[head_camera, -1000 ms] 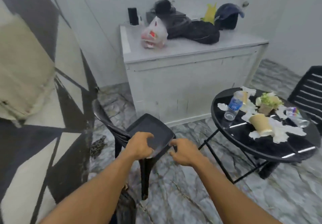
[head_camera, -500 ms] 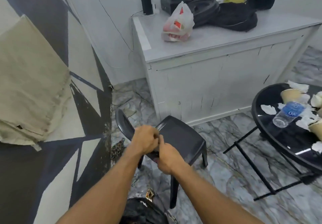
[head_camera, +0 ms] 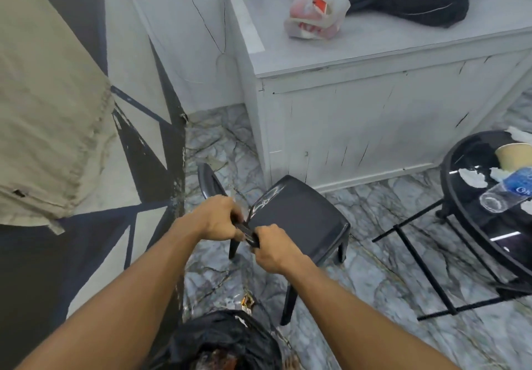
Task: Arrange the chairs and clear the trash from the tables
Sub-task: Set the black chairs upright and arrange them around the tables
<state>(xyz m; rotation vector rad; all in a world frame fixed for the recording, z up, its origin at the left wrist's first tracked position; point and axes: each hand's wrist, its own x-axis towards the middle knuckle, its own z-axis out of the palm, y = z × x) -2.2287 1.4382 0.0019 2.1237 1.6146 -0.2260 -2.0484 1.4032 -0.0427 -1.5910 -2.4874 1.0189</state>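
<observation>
- Both the left hand (head_camera: 218,217) and right hand (head_camera: 270,247) clamp the edge of a black chair (head_camera: 299,220), just in front of the white counter (head_camera: 388,104).
- Risk: swinging it could knock the littered round table (head_camera: 460,214) nearby.

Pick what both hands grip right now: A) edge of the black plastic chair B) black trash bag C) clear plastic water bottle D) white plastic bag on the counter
A: the left hand and right hand are both closed on the near edge of the black plastic chair; the clear plastic water bottle lies untouched on the round black glass table.
</observation>
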